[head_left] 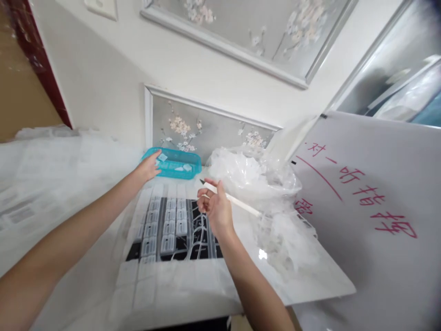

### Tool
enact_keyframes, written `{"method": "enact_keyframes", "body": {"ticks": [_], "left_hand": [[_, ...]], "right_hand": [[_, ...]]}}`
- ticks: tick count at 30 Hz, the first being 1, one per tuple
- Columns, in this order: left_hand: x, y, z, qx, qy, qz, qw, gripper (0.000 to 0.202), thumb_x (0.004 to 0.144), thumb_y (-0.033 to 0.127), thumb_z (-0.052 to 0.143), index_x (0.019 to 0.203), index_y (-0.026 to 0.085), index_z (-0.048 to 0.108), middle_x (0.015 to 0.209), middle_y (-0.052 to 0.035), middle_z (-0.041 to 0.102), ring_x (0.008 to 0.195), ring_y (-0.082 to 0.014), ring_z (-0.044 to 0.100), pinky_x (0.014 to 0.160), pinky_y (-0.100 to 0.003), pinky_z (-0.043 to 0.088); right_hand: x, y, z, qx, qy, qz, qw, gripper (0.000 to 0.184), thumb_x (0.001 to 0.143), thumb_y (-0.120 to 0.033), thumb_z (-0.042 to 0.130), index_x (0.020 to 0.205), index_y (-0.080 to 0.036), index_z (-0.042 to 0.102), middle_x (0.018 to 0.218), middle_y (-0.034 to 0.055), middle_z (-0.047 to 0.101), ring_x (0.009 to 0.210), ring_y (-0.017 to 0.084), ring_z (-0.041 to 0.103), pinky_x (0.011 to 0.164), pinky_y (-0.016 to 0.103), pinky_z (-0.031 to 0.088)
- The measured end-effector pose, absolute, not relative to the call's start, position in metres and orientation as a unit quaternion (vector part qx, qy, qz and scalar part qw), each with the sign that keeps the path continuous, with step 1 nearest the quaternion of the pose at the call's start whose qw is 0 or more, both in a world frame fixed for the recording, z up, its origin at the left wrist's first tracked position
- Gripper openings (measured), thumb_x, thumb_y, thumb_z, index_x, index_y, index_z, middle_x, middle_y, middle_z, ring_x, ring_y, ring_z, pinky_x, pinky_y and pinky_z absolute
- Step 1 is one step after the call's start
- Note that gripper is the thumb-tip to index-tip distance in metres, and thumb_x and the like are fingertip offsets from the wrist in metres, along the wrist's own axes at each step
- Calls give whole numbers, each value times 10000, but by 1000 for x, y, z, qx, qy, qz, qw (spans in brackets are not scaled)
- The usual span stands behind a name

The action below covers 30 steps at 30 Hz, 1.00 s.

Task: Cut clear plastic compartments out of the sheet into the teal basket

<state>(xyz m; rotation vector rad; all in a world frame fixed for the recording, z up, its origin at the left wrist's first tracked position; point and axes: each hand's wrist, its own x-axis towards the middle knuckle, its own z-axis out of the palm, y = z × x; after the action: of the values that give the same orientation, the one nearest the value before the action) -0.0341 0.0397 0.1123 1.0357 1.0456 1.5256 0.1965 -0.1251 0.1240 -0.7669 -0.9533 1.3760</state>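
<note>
the right hand (219, 210) is grasping a white pen (244, 204) near rows of plastic pieces (169, 228) on the counter (322, 279). the left hand (149, 167) is resting at the left end of the blue basket (172, 174) beyond them; whether it is gripping anything is unclear.

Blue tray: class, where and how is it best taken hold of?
Probably pinch the blue tray at its right-end rim, coming from above. Its raised wall offers an edge for thumb and fingers, the left hand is at the opposite end, and the plastic bag crowds the right side.
</note>
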Motion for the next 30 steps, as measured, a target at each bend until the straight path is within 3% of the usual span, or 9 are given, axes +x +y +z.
{"method": "enact_keyframes", "body": {"ticks": [3, 7, 11, 17, 30], "left_hand": [[-27, -3, 86, 496, 447, 551, 501, 452, 637, 403, 840, 977, 169, 656, 1130, -113, 664, 1106, -253, 600, 959, -366, 454], [-16, -82, 64, 730, 345, 312, 500, 332, 774, 316, 714, 1084, 203, 667, 1103, -82, 710, 1036, -232, 657, 903, -349, 492], [-17, -130, 45, 867, 289, 174, 367, 314, 875, 220, 563, 1179, 223, 643, 1186, -66, 685, 1082, -208, 644, 947, -336, 476], [-21, -135, 12, 924, 239, 178, 239, 290, 901, 185, 528, 1167, 183, 641, 1233, -84, 666, 1270, -218, 532, 1071, -360, 421], [-20, -136, 8, 922, 210, 203, 255, 345, 885, 165, 511, 1182, 225, 676, 1217, -83, 681, 1287, -240, 521, 1083, -418, 423]], "right_hand": [[191, -153, 67, -394, -418, 602, 555, 257, 851, -479, 567, 849, -230, 502, 642, -37, 614, 443, 94, 485, 444, 221, 316], [188, -190, 13, -461, -473, 579, 478, 129, 788, -275, 599, 779, -225, 480, 641, -18, 670, 500, 125, 567, 494, 233, 392], [187, -203, 2, -503, -504, 542, 445, 150, 740, -248, 636, 701, -222, 493, 603, -19, 661, 501, 140, 582, 519, 253, 445], [185, -200, 2, -521, -530, 516, 426, 180, 731, -249, 637, 626, -219, 494, 514, -40, 601, 464, 133, 554, 509, 251, 432], [184, -200, 2, -540, -552, 497, 396, 170, 748, -308, 651, 638, -223, 553, 531, -28, 615, 486, 149, 573, 536, 273, 452]]}}
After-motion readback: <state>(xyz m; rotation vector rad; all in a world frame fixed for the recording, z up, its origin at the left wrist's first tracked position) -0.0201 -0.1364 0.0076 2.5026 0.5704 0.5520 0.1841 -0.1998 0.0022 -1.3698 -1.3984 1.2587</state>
